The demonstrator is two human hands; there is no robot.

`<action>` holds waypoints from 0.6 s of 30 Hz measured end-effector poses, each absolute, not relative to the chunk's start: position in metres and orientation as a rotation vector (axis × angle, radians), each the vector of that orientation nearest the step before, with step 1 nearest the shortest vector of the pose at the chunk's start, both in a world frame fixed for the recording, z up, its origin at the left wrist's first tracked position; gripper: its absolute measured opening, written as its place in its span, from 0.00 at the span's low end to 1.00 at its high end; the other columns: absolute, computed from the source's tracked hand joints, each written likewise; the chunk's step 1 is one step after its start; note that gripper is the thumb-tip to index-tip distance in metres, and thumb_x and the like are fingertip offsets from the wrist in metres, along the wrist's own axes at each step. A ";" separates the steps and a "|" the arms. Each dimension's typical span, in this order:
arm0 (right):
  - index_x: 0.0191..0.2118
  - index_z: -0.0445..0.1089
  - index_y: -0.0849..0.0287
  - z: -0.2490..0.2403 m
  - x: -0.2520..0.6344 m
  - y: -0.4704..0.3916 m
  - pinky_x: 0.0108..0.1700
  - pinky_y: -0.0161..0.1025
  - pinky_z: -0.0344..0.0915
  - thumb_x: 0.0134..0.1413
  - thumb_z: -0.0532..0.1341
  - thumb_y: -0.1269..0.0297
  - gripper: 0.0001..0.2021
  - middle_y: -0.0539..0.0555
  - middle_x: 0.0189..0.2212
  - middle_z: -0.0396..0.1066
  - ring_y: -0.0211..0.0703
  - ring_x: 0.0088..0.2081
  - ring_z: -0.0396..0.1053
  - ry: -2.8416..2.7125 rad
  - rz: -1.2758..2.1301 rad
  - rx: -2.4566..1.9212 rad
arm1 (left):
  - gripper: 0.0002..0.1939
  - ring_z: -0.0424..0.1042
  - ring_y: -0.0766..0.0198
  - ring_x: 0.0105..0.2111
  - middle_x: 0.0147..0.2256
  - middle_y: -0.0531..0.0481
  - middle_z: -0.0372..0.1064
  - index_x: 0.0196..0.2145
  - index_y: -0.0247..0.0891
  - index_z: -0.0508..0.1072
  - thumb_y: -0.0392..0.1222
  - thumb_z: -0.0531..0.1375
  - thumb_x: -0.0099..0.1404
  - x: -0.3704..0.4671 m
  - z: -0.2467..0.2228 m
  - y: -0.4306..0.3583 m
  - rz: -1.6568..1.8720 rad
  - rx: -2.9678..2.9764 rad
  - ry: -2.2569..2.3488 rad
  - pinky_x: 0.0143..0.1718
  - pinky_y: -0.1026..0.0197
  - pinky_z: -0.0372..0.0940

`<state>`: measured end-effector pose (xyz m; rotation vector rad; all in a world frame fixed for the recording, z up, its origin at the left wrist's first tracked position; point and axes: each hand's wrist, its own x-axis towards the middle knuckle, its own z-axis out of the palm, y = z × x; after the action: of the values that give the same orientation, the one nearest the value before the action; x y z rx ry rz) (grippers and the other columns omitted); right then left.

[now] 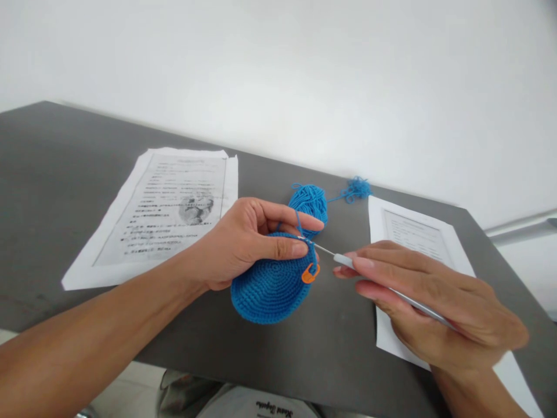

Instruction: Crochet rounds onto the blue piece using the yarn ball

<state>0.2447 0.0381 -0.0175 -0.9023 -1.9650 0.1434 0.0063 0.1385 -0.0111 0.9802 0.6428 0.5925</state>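
Observation:
A round blue crochet piece (274, 290), worked in rings, hangs from my left hand (248, 238), which pinches its upper edge between thumb and fingers. Blue yarn runs over the left index finger. My right hand (430, 296) is closed around a crochet hook (343, 260) with a grey handle. The hook's thin metal shaft reaches to the edge of the piece, and its tip sits at the stitches by the left thumb. An orange stitch marker (310, 274) is clipped at the right edge of the piece. Behind the left fingers lies a blue yarn ball (310, 203).
A printed sheet (174, 191) with a dark picture lies on the grey table (108, 145) at left. More printed paper (418, 232) lies at right, partly under my right hand. A small yarn tangle (357, 189) rests near the white wall (278, 75).

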 end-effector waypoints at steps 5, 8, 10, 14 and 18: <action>0.63 0.79 0.52 -0.013 0.254 0.039 0.40 0.46 0.85 0.58 0.71 0.84 0.30 0.56 0.44 0.86 0.51 0.41 0.85 -2.023 0.144 -0.901 | 0.11 0.81 0.67 0.27 0.29 0.47 0.85 0.40 0.36 0.90 0.26 0.73 0.61 0.006 -0.011 0.141 0.581 1.005 0.642 0.30 0.72 0.76; 0.60 0.81 0.53 -0.009 0.258 0.039 0.43 0.44 0.85 0.60 0.70 0.82 0.25 0.55 0.43 0.86 0.49 0.41 0.85 -2.052 0.170 -0.892 | 0.11 0.79 0.69 0.26 0.27 0.50 0.83 0.40 0.36 0.90 0.26 0.74 0.60 0.007 -0.010 0.144 0.565 1.058 0.661 0.28 0.74 0.73; 0.61 0.80 0.54 -0.004 0.259 0.038 0.44 0.43 0.85 0.61 0.68 0.82 0.25 0.56 0.43 0.86 0.49 0.42 0.85 -2.077 0.190 -0.897 | 0.11 0.79 0.70 0.25 0.26 0.52 0.82 0.39 0.36 0.90 0.26 0.75 0.59 0.007 -0.010 0.146 0.551 1.107 0.683 0.27 0.75 0.72; 0.65 0.77 0.50 0.002 0.262 0.036 0.45 0.42 0.86 0.62 0.68 0.83 0.30 0.55 0.45 0.86 0.50 0.44 0.85 -2.168 0.257 -0.942 | 0.08 0.81 0.68 0.27 0.27 0.51 0.84 0.35 0.37 0.89 0.28 0.75 0.59 0.006 -0.010 0.148 0.505 1.166 0.700 0.30 0.73 0.75; 0.62 0.80 0.47 -0.003 0.266 0.035 0.42 0.45 0.87 0.68 0.67 0.71 0.21 0.56 0.44 0.87 0.53 0.41 0.86 -2.105 0.270 -0.936 | 0.08 0.81 0.66 0.26 0.28 0.50 0.85 0.35 0.38 0.89 0.28 0.74 0.59 0.004 -0.011 0.149 0.475 1.210 0.703 0.29 0.71 0.75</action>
<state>0.2663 0.0347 -0.0028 -0.9362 -2.1047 0.2704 0.0036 0.1491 -0.0108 1.2100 0.7034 0.4754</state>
